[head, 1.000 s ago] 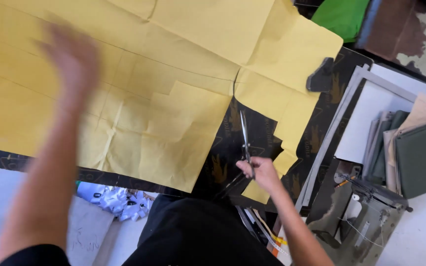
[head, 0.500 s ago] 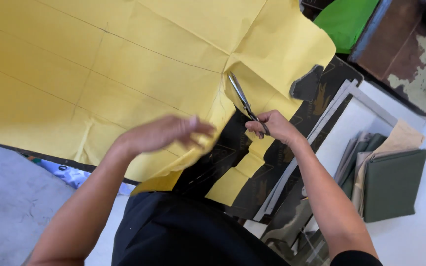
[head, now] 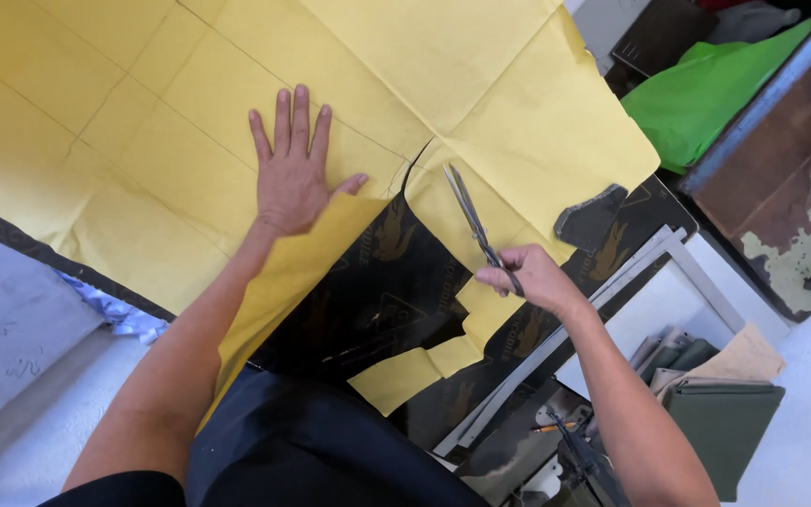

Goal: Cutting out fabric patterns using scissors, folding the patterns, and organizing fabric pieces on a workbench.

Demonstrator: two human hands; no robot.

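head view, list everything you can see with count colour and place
paper: one large sheet, yellow, creased, spread over the table, cut partway in from the near edge
black sheet: one, black with gold marks, under the paper
scissors: one pair, metal, blades on the paper right of the cut
grey scrap: one, dark grey, at the paper's right edge
green bag: one, bright green, top right
fabric stack: several folded pieces, olive and tan, lower right
frame: one, grey, right of the table
left hand: flat on the paper, fingers spread
right hand: grips the scissors' handles
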